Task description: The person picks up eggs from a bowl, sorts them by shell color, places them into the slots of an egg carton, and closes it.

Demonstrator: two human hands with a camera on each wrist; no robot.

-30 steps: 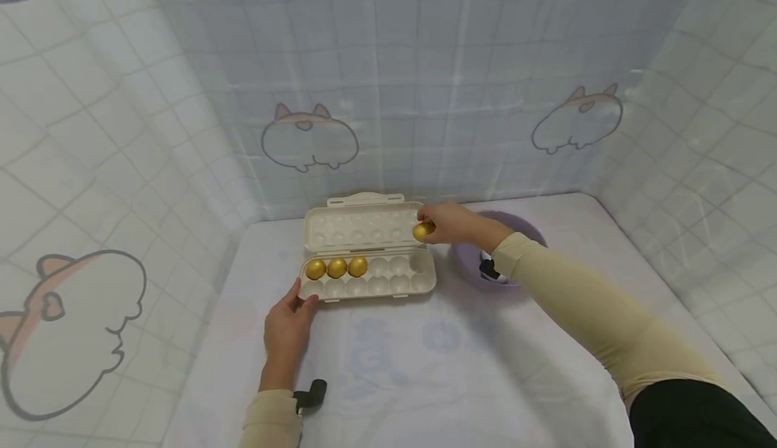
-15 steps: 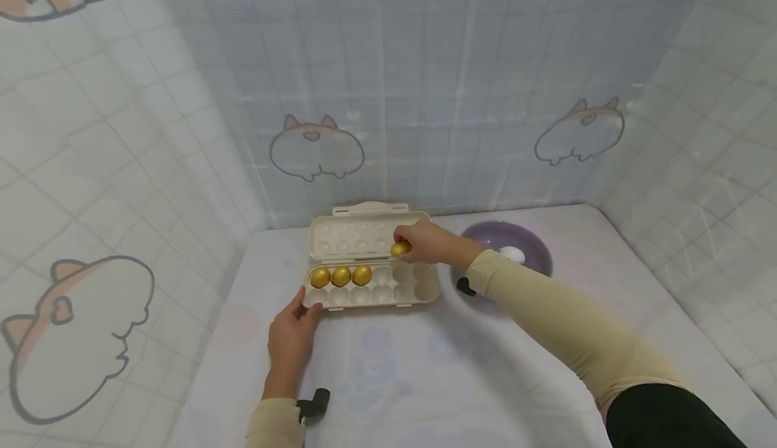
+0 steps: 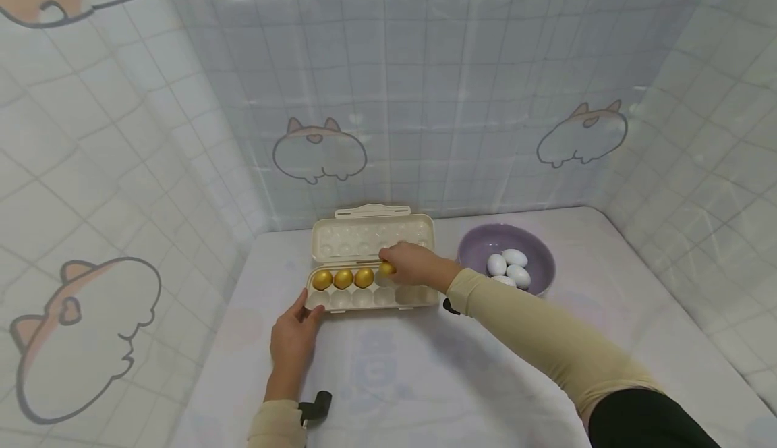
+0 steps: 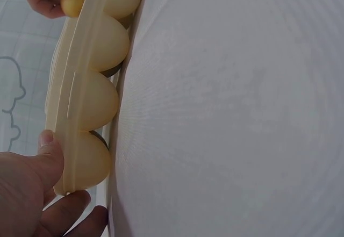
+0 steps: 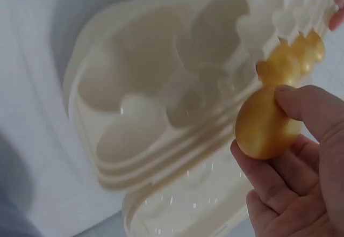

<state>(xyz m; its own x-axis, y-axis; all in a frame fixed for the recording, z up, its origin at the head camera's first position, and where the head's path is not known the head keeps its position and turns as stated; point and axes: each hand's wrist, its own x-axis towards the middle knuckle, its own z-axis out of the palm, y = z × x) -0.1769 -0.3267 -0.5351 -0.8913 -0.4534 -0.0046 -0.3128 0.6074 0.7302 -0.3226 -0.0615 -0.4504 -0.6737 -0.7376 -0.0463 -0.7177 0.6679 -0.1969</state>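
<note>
An opened cream egg carton [image 3: 362, 298] lies on the table, its lid [image 3: 342, 237] folded back toward the wall. Three gold eggs [image 3: 343, 278] sit in the back row at its left. My left hand [image 3: 292, 343] grips the carton's near left corner, with the thumb [image 4: 48, 151] on the rim and fingers against the end. Between the thumb and fingers of my right hand [image 3: 415, 264] is another gold egg [image 5: 266, 121], held over the back row just right of the seated three. The front-row cups hold no eggs.
Right of the carton stands a purple bowl [image 3: 473, 245] with several white eggs [image 3: 518, 276] in it. My right forearm crosses in front of the bowl. A patterned curtain wall [image 3: 449, 110] rises close behind the carton, with others at both sides.
My right hand has carried the gold egg left and down, from near the lid's right edge to the back row. More of the bowl shows. The left hand keeps its grip.
</note>
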